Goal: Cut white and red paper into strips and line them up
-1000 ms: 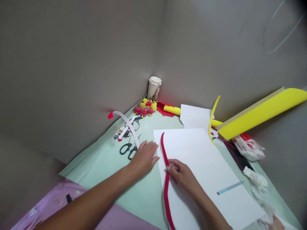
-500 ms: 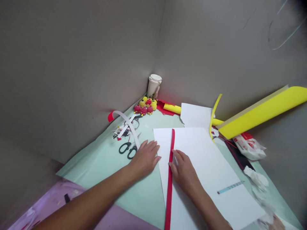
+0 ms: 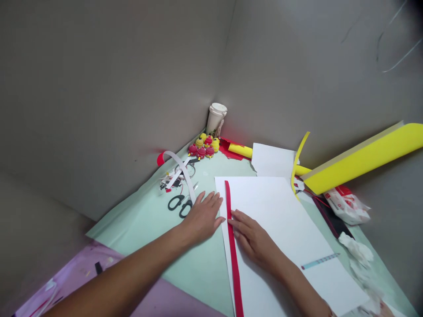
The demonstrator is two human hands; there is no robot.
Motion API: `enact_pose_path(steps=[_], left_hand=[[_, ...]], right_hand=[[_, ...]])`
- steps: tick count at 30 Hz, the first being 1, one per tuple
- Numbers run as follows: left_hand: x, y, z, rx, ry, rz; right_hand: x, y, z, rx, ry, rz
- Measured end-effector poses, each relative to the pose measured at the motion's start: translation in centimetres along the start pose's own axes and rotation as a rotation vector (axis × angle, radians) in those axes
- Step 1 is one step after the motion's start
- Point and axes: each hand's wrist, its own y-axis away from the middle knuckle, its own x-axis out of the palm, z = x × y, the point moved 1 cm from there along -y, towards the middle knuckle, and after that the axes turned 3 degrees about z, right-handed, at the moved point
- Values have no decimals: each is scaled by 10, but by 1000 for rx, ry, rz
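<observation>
A long red strip [image 3: 233, 255] lies lengthwise on a large white sheet of paper [image 3: 280, 220], close to the sheet's left edge. My right hand [image 3: 253, 235] rests on the sheet with fingers stretched out, its fingertips against the strip's right edge. My left hand [image 3: 204, 219] lies flat with fingers slightly spread, its fingertips and thumb over the sheet's left margin. Black-handled scissors [image 3: 176, 202] sit just beyond the left hand, partly hidden by it. On the right part of the sheet is a light blue patterned pencil [image 3: 320, 261].
A curled white-and-red strip [image 3: 181, 164] arches over small scraps. Red and yellow bobber-like balls [image 3: 204, 146] and a white lidded cup [image 3: 217, 118] stand in the wall corner. At right are a large yellow roll [image 3: 363, 158], a tissue pack [image 3: 346, 205] and crumpled tissue [image 3: 357, 248].
The red strip has shifted left across the sheet, nearer its left edge. My right hand has moved along with it, its fingers straightening. My left hand has barely moved.
</observation>
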Motion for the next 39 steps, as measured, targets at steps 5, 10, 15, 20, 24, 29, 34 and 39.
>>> enact_pose_path(steps=[5,10,15,20,24,29,34,39], left_hand=[[0,0,0,-3,21,-10],[0,0,1,-1,29,-19],[1,1,0,14,1,-52],[0,2,-1,30,-31,-38],[-2,1,-1,-23,-82,-61],[-2,0,1,-77,-101,-73],[-1,0,-2,-46,-81,-69],[2,0,-3,-12,-64,-59]], right_hand=[[0,-11,1,105,-100,-3],[3,-23,7,75,-92,-17],[7,-25,6,41,-70,-88],[15,-23,3,4,-23,-139],[17,-22,2,-15,-2,-167],[16,-22,4,-32,17,-177],[11,-22,10,-27,-36,-206],[8,-22,13,-21,-86,-235]])
